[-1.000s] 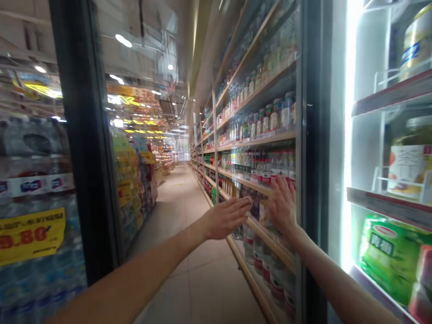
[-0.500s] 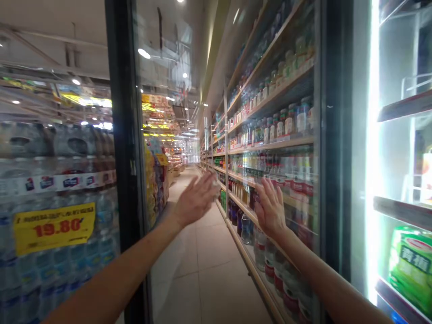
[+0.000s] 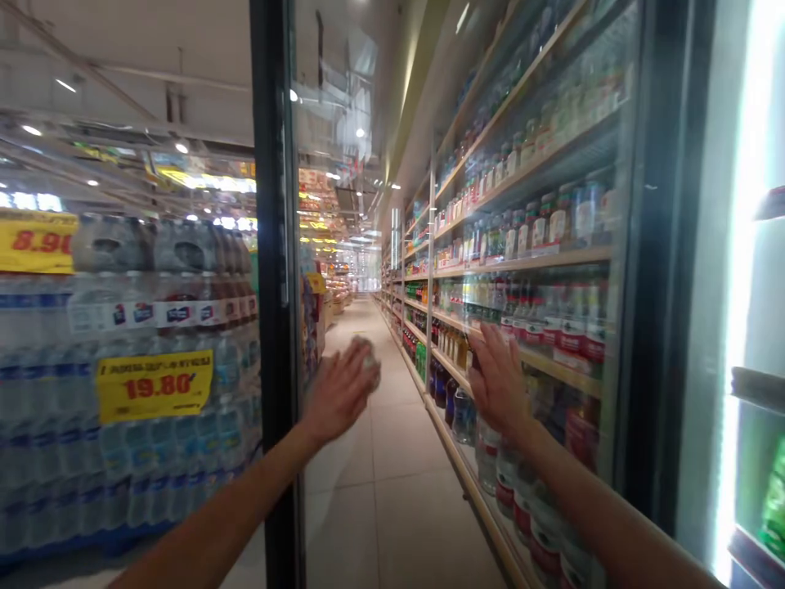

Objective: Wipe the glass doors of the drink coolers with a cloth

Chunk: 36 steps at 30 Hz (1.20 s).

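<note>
A tall glass door (image 3: 275,262) with a black frame stands open in front of me. My left hand (image 3: 337,397) is at the lower left of the glass, its fingers bent over a small crumpled whitish wad (image 3: 369,362); blur hides whether it is cloth or paper. Further right, my right hand (image 3: 500,384) is raised with fingers stretched out and palm towards the pane. It holds nothing, and whether it touches the glass I cannot tell. Through and on the glass show shelves of bottles (image 3: 545,225).
At the left, stacked packs of bottled water (image 3: 172,458) carry a yellow price sign (image 3: 154,386). A lit cooler with shelves (image 3: 757,393) opens at the far right, with a green package (image 3: 773,499) at its edge. A tiled floor (image 3: 405,515) shows beyond the door.
The view has turned left, so door and bottle stacks sit further right. My left hand has moved left and slightly down relative to the door; my right hand stays raised near the pane.
</note>
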Available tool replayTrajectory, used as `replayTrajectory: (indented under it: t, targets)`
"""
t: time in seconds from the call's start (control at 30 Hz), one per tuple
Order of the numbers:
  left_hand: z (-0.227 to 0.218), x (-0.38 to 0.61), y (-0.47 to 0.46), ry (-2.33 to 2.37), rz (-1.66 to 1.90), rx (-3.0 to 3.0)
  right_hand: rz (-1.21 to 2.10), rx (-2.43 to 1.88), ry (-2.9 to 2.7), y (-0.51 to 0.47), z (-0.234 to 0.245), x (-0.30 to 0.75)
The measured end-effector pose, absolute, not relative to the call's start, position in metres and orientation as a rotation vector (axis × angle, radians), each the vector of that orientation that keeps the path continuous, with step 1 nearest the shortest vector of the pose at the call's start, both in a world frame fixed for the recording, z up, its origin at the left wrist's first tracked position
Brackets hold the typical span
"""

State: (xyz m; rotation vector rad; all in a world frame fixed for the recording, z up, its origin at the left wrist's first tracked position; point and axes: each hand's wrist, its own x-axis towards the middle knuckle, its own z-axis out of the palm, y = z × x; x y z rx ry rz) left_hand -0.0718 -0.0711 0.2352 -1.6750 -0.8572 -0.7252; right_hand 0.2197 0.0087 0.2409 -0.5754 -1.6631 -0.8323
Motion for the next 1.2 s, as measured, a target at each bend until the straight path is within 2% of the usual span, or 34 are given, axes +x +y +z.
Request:
replayTrajectory:
  t: [0.13,0.27,0.33,0.47,0.5,0.6,0.67,0.83,1.03,1.2]
  targets:
    - [0.201,-0.086,-0.078,-0.642,-0.469,-1.908,-0.847,-0.588,-1.689,0.016,0.234,0.23]
    - [0.225,-0.095,-0.073,-1.03,-0.866,-1.498,-0.799,-0.658,-1.586,0.022,0.235,0.24]
    - [0.236,-0.089,-0.069,-1.052,-0.909,-1.467,-0.786,-0.672,-1.572,0.021,0.235,0.243]
    - [0.251,-0.066,-0.064,-0.625,-0.494,-1.867,-0.784,-0.705,-1.61,0.024,0.229,0.257]
    - [0.258,-0.06,-0.061,-0.599,-0.494,-1.87,-0.777,-0.731,-1.585,0.025,0.228,0.263]
    - [0.28,-0.037,-0.049,-0.893,-0.916,-1.557,-0.747,-0.814,-1.441,0.032,0.229,0.284]
    - [0.283,-0.017,-0.04,-0.987,-1.038,-1.459,-0.748,-0.843,-1.4,0.034,0.229,0.294]
    - [0.275,0.026,-0.028,-0.512,-0.514,-1.861,-0.769,-0.86,-1.493,0.032,0.227,0.304]
    - [0.319,0.038,-0.019,-0.999,-1.031,-1.546,-0.679,-0.94,-1.366,0.037,0.239,0.332]
    - [0.308,0.071,-0.011,-0.587,-0.487,-1.951,-0.702,-0.926,-1.523,0.04,0.246,0.343]
